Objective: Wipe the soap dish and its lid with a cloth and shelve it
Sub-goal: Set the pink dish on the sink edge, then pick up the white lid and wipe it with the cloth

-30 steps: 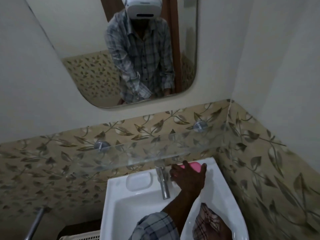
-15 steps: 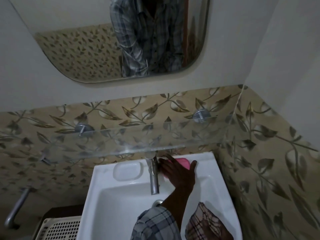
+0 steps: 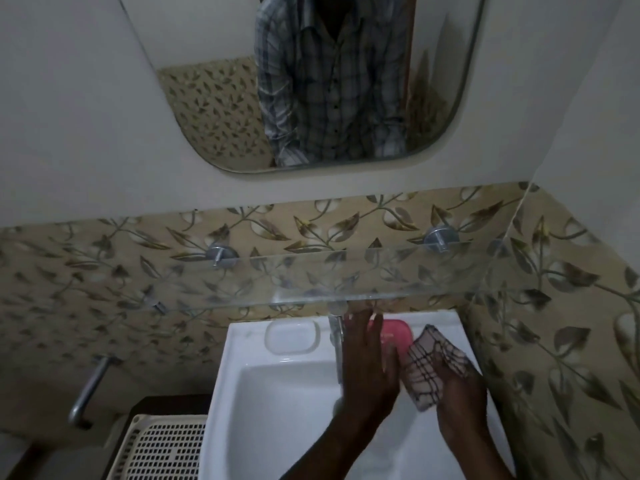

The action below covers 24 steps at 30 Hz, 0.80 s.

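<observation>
A pink soap dish with its lid on sits on the back right ledge of the white sink, under the glass shelf. My left hand lies over the dish's left side and grips it, fingers stretched toward the wall. My right hand holds a checked cloth, which presses against the dish's right front edge. The dish's left half is hidden by my fingers.
A chrome tap stands just left of my left hand, beside a moulded soap recess. A cream perforated basket and a metal bar are at the lower left. The tiled corner wall is close on the right. A mirror hangs above.
My right hand has come up from the bottom edge and brought the cloth against the dish. My left hand stays on the dish. The view has tilted down and to the left.
</observation>
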Each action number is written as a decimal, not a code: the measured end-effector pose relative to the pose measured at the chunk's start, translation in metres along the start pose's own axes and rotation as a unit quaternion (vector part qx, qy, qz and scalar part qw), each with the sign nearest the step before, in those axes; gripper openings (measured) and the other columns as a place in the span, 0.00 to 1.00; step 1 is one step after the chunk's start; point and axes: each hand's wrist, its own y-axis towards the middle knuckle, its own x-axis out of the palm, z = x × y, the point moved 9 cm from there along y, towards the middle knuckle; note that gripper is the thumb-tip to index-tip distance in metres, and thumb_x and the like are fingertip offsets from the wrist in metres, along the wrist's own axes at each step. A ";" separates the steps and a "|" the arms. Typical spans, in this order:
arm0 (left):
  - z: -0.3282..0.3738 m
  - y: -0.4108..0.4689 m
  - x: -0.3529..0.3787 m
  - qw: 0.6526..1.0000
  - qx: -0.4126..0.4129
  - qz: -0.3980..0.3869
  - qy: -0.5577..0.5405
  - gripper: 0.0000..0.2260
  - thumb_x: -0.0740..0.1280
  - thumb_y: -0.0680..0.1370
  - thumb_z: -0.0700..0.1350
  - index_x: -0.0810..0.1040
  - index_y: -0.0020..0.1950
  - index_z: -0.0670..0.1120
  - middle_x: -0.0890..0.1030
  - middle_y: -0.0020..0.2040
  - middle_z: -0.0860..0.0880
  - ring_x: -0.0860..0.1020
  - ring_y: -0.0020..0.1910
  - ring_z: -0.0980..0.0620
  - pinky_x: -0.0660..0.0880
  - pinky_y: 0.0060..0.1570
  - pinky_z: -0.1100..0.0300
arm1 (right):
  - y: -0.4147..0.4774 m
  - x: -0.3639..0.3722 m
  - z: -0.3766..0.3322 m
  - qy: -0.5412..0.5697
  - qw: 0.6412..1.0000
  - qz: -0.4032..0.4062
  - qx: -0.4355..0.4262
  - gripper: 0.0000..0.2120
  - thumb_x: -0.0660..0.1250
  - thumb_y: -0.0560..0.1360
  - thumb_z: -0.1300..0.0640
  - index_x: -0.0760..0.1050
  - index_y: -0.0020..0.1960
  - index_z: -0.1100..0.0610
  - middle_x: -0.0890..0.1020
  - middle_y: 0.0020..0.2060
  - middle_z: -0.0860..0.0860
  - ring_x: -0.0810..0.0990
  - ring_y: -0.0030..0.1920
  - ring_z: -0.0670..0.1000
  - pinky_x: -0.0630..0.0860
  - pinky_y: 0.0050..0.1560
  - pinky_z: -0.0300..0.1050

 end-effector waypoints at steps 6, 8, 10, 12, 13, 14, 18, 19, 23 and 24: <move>-0.164 -0.029 -0.118 0.948 -0.222 0.220 0.064 0.17 0.67 0.77 0.42 0.73 0.64 0.36 0.75 0.58 0.38 0.73 0.61 0.35 0.68 0.65 0.42 | 0.023 0.007 -0.009 0.011 0.999 0.028 -0.041 0.13 0.65 0.77 0.68 0.77 0.62 0.65 0.85 0.48 0.62 0.85 0.36 0.54 0.83 0.34 0.47; -0.207 -0.012 -0.116 0.949 -0.288 0.112 0.067 0.33 0.73 0.75 0.47 0.65 0.73 0.34 0.69 0.69 0.33 0.66 0.70 0.33 0.62 0.72 0.41 | 0.026 0.003 -0.002 0.006 0.999 0.029 -0.039 0.14 0.65 0.78 0.67 0.77 0.63 0.65 0.83 0.53 0.64 0.85 0.38 0.55 0.84 0.35 0.47; -0.228 0.010 -0.095 0.965 -0.249 -0.031 0.072 0.45 0.77 0.70 0.51 0.57 0.78 0.37 0.60 0.77 0.37 0.59 0.76 0.38 0.57 0.75 0.48 | 0.025 0.000 0.008 0.008 0.999 0.015 -0.031 0.15 0.65 0.78 0.66 0.76 0.64 0.65 0.81 0.54 0.67 0.85 0.40 0.58 0.83 0.36 0.48; -0.235 0.026 -0.076 0.968 -0.203 -0.127 0.073 0.49 0.79 0.68 0.52 0.55 0.79 0.40 0.58 0.78 0.40 0.57 0.77 0.42 0.57 0.76 0.52 | 0.020 -0.001 0.016 0.008 1.000 -0.002 -0.016 0.15 0.64 0.79 0.66 0.75 0.65 0.66 0.81 0.51 0.68 0.84 0.33 0.55 0.83 0.32 0.46; -0.237 0.032 -0.069 0.967 -0.184 -0.161 0.077 0.49 0.79 0.68 0.52 0.54 0.79 0.41 0.58 0.79 0.41 0.56 0.78 0.43 0.56 0.76 0.53 | 0.019 -0.002 0.020 0.009 1.000 -0.003 -0.011 0.16 0.64 0.79 0.66 0.74 0.65 0.67 0.81 0.52 0.69 0.84 0.31 0.54 0.82 0.31 0.45; -0.238 0.037 -0.064 0.964 -0.170 -0.187 0.080 0.49 0.79 0.68 0.52 0.54 0.80 0.41 0.57 0.79 0.41 0.56 0.78 0.44 0.55 0.76 0.54 | 0.017 -0.003 0.021 0.009 1.000 -0.004 -0.008 0.16 0.64 0.79 0.67 0.73 0.66 0.68 0.80 0.52 0.70 0.83 0.31 0.54 0.82 0.30 0.45; -0.240 0.049 -0.052 0.965 -0.122 -0.214 0.091 0.47 0.79 0.68 0.50 0.55 0.80 0.44 0.58 0.79 0.43 0.58 0.78 0.45 0.57 0.74 0.56 | 0.010 -0.005 0.020 0.004 1.000 -0.014 -0.013 0.15 0.64 0.79 0.67 0.75 0.65 0.66 0.80 0.49 0.72 0.83 0.31 0.58 0.81 0.30 0.49; -0.240 0.049 -0.053 0.966 -0.126 -0.211 0.083 0.47 0.79 0.68 0.50 0.57 0.80 0.44 0.60 0.78 0.44 0.59 0.77 0.45 0.58 0.74 0.56 | 0.008 -0.006 0.019 0.004 1.000 -0.015 -0.014 0.15 0.64 0.79 0.67 0.75 0.65 0.66 0.80 0.50 0.73 0.83 0.32 0.58 0.81 0.30 0.48; -0.236 0.030 -0.065 0.972 -0.145 -0.186 0.017 0.46 0.83 0.61 0.47 0.66 0.74 0.44 0.68 0.71 0.47 0.67 0.72 0.47 0.64 0.71 0.57 | 0.007 -0.010 0.014 0.015 1.000 -0.003 -0.013 0.16 0.63 0.79 0.66 0.72 0.66 0.68 0.79 0.57 0.71 0.85 0.35 0.53 0.83 0.33 0.45; -0.234 0.021 -0.071 0.973 -0.150 -0.173 -0.003 0.46 0.84 0.59 0.48 0.67 0.73 0.45 0.69 0.69 0.49 0.68 0.70 0.49 0.65 0.70 0.59 | 0.007 -0.008 0.014 0.017 1.000 -0.004 -0.011 0.16 0.63 0.79 0.66 0.72 0.66 0.68 0.79 0.58 0.70 0.85 0.38 0.56 0.83 0.34 0.45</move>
